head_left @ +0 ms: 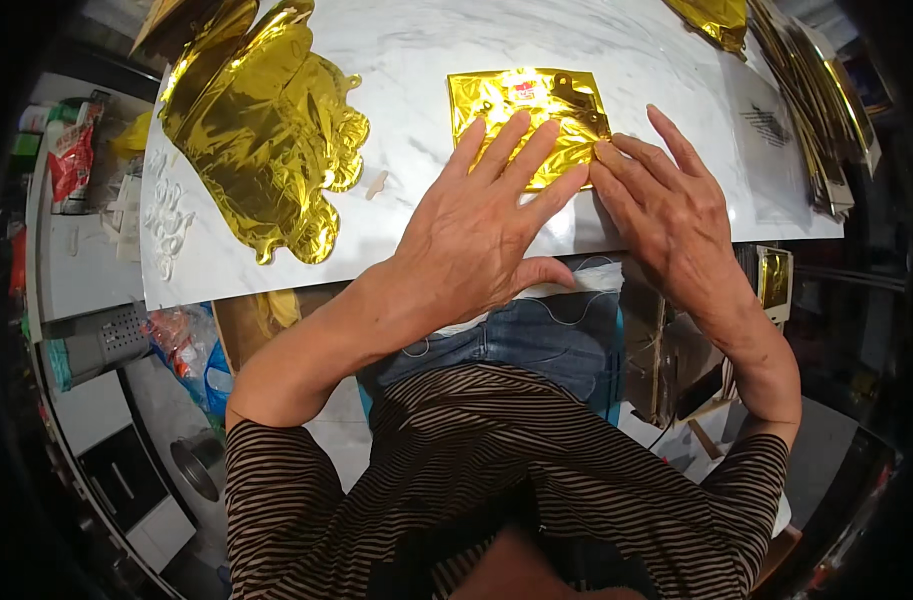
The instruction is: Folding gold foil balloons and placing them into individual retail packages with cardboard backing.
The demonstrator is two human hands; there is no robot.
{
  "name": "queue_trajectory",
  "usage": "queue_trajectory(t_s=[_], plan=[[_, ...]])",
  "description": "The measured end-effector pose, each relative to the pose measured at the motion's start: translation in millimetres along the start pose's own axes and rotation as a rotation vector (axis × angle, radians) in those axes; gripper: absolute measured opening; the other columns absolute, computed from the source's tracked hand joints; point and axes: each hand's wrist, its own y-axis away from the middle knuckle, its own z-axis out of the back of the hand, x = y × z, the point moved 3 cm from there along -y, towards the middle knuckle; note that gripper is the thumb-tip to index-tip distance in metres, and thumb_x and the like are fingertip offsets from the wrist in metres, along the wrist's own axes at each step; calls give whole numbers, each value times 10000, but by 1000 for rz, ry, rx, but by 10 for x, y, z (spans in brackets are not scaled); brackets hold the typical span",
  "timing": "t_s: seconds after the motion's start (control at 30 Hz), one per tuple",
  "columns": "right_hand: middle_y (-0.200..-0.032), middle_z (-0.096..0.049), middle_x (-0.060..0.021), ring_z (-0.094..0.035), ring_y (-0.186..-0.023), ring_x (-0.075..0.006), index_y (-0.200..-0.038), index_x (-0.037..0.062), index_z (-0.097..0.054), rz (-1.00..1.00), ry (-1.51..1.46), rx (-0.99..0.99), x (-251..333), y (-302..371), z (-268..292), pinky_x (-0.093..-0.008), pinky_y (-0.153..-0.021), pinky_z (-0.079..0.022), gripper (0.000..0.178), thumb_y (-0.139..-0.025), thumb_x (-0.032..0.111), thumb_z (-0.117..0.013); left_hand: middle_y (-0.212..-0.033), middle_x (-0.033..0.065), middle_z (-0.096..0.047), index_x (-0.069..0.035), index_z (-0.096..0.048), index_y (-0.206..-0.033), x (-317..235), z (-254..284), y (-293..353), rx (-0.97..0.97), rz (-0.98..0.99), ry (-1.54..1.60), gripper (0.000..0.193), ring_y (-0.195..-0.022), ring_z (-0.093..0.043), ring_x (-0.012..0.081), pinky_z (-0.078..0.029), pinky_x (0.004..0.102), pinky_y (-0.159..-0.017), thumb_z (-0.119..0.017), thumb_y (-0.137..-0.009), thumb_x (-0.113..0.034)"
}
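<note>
A shiny gold foil balloon [524, 105], folded into a flat rectangle with a small red mark, lies on the white marbled tabletop [401, 130] in front of me. My left hand [481, 220] rests across its near part, palm down with the fingers spread. At the foil's right edge is my right hand [666, 205], its fingers extended and the fingertips touching the corner. The underside of both hands is hidden. To the left lies a stack of unfolded gold foil balloons [266, 140] with rounded, lobed edges.
Small white clips or rings [166, 218] lie at the table's left edge. A small pale piece [376, 185] sits beside the balloon stack. Clear plastic sleeves [771, 140] and a row of flat packets [821, 110] line the right side. More gold foil [714, 18] is at the far right.
</note>
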Motion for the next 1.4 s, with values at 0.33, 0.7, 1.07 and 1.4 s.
queue_trajectory(t_s=[0.33, 0.7, 1.07, 1.4], plan=[[-1369, -643, -208, -564, -1368, -342, -1266, -67, -656, -43, 52, 111, 123, 223, -33, -516, -1238, -337, 437, -861, 88, -605, -1625, 222, -363, 30, -382, -1557, 33, -77, 25, -11, -8, -79, 962, -1540, -288, 397, -211, 532, -1273, -645, -909, -630], [-1291, -716, -87, -639, -1277, -333, -1093, 79, -729, -113, -142, -100, -157, 306, 160, -529, -1155, -450, 277, -819, 54, -763, -1643, 216, -335, 24, -340, -1577, 32, -89, 32, 29, 8, -98, 950, -1551, -264, 396, -186, 525, -1283, -629, -930, -610], [-1040, -676, -80, -669, -1039, -238, -1132, 9, -690, 138, 73, 126, 1, -54, 11, -515, -1229, -378, 345, -800, 100, -662, -1630, 212, -360, 16, -380, -1563, 24, -78, 13, 13, 15, -79, 909, -1543, -281, 392, -215, 521, -1276, -629, -939, -598], [-873, -609, -69, -652, -944, -236, -911, 57, -659, 45, 17, -201, -63, -81, -138, -473, -1171, -427, 72, -853, 97, -676, -1479, 222, -547, 43, -533, -1420, 5, 161, -152, -27, -26, -40, 663, -1395, -487, 416, -375, 501, -1173, -701, -953, -396]])
